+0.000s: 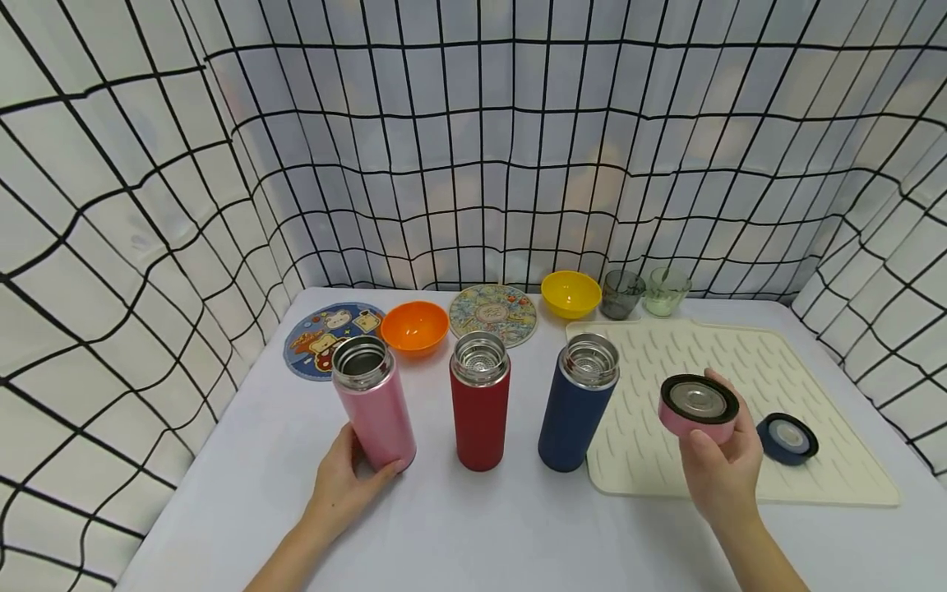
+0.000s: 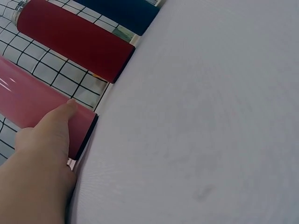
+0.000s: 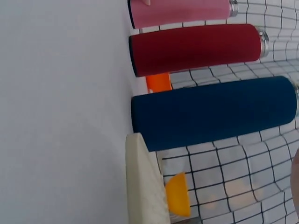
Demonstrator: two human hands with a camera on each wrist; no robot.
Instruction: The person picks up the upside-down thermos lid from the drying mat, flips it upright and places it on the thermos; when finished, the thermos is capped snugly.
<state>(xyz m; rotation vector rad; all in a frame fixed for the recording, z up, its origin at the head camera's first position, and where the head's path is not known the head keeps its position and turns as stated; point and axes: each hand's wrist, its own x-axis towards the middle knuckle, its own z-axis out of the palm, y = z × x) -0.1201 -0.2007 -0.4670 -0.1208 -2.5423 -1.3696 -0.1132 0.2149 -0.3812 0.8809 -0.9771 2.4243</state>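
A pink thermos bottle (image 1: 379, 411) stands uncapped at the left, its steel mouth facing up. My left hand (image 1: 342, 481) grips it near the base; in the left wrist view the thumb (image 2: 58, 116) lies along its side. Held up over the cream mat, a pink lid (image 1: 698, 407) with a black ring and steel inside is gripped by my right hand (image 1: 723, 469), its underside turned upward. A red thermos bottle (image 1: 480, 419) and a navy thermos bottle (image 1: 577, 411) stand uncapped between the hands. On the mat lies a navy lid (image 1: 788, 439).
Behind the bottles are a blue patterned round mat (image 1: 311, 341), an orange bowl (image 1: 415, 329), a floral round mat (image 1: 491, 304), a yellow bowl (image 1: 570, 294), a dark glass (image 1: 621, 294) and a greenish glass (image 1: 667, 293). The cream drying mat (image 1: 644, 469) covers the table's right. Black netting surrounds the table.
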